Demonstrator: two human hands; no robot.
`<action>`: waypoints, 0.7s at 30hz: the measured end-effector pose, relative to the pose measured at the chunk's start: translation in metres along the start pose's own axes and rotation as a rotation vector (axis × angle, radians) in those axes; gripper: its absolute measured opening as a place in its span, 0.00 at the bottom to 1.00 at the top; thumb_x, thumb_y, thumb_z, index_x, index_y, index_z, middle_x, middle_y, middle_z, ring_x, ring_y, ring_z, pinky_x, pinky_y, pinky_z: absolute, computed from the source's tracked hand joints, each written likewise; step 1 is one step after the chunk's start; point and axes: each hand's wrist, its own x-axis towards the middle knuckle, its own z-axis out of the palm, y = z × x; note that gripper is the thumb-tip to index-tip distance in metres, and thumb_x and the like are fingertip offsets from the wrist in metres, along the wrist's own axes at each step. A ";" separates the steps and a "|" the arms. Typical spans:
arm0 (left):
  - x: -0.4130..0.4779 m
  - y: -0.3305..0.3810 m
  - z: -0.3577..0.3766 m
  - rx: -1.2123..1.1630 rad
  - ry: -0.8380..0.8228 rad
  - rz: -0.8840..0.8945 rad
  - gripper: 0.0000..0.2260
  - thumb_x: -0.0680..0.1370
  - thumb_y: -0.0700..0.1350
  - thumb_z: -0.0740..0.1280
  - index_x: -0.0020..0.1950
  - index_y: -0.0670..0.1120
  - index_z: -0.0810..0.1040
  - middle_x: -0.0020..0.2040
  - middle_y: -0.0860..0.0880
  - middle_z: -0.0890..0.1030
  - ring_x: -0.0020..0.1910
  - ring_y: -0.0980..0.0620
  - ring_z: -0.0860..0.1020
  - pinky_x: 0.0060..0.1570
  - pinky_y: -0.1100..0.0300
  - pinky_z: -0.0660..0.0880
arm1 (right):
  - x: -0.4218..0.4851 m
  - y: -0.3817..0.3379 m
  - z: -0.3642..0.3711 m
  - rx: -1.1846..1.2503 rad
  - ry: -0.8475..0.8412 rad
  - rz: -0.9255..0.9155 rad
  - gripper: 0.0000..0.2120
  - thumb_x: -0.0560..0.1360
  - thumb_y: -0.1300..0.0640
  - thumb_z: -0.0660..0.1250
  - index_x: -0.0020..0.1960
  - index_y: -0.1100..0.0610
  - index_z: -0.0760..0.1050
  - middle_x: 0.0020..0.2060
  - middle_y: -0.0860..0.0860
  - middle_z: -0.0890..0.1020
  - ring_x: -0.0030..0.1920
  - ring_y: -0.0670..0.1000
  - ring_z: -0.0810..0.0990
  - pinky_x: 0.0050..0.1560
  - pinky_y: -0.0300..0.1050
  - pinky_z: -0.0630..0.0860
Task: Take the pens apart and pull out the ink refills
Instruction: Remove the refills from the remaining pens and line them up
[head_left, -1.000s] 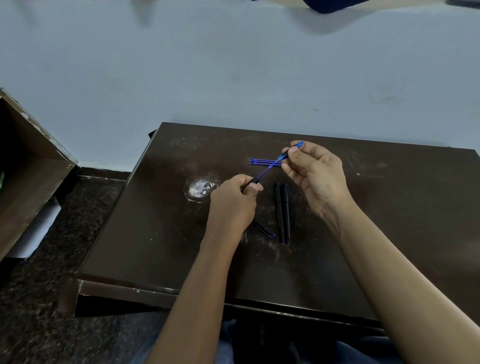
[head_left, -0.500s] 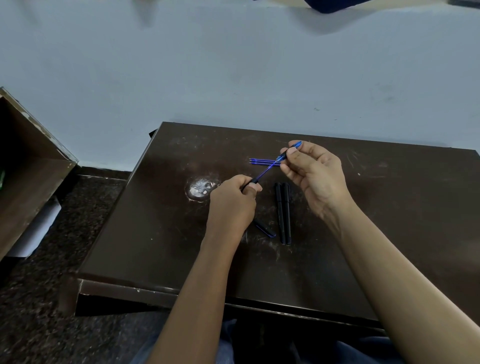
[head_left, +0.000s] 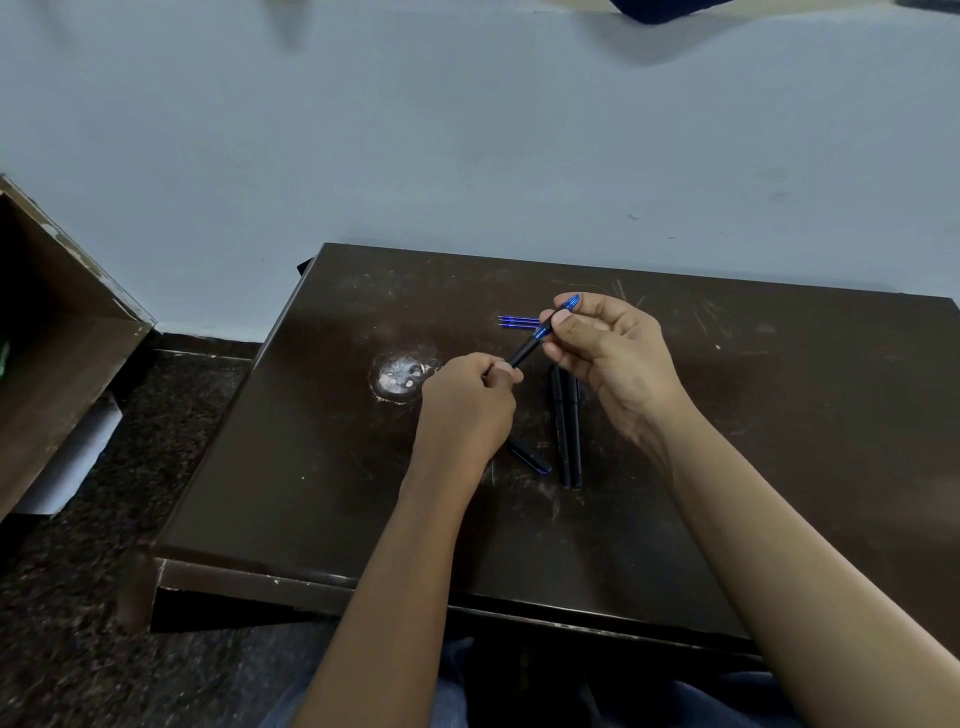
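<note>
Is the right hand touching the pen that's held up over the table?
Touching. The head view shows the right hand pinching the pen at its blue end with thumb and fingers.

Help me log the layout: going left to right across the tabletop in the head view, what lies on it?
Worn pale patch → pen cap → two black pen barrels. The blue refills lie farther back, so I leave them unordered.

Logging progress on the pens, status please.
Left hand and right hand both grip one pen, still assembled. Three refills on table. Nothing in the way.
</note>
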 end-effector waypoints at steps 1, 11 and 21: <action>0.000 0.000 0.000 0.002 -0.001 0.001 0.12 0.81 0.43 0.58 0.53 0.48 0.82 0.43 0.54 0.78 0.34 0.60 0.73 0.28 0.72 0.68 | 0.000 0.000 -0.001 0.005 0.004 0.002 0.07 0.75 0.66 0.67 0.52 0.60 0.78 0.43 0.54 0.85 0.40 0.47 0.83 0.42 0.37 0.80; -0.003 0.002 -0.001 0.019 -0.025 0.013 0.09 0.80 0.43 0.60 0.52 0.50 0.79 0.45 0.52 0.78 0.36 0.59 0.74 0.31 0.70 0.64 | 0.000 -0.001 -0.001 -0.005 -0.006 0.013 0.06 0.75 0.66 0.67 0.50 0.59 0.78 0.43 0.54 0.85 0.41 0.47 0.83 0.42 0.37 0.80; -0.001 0.001 0.000 -0.081 -0.004 0.019 0.12 0.81 0.46 0.58 0.47 0.48 0.81 0.43 0.51 0.81 0.39 0.56 0.77 0.35 0.66 0.70 | 0.000 0.001 0.000 -0.043 -0.022 0.022 0.05 0.75 0.66 0.68 0.49 0.59 0.79 0.44 0.56 0.84 0.40 0.47 0.82 0.42 0.38 0.79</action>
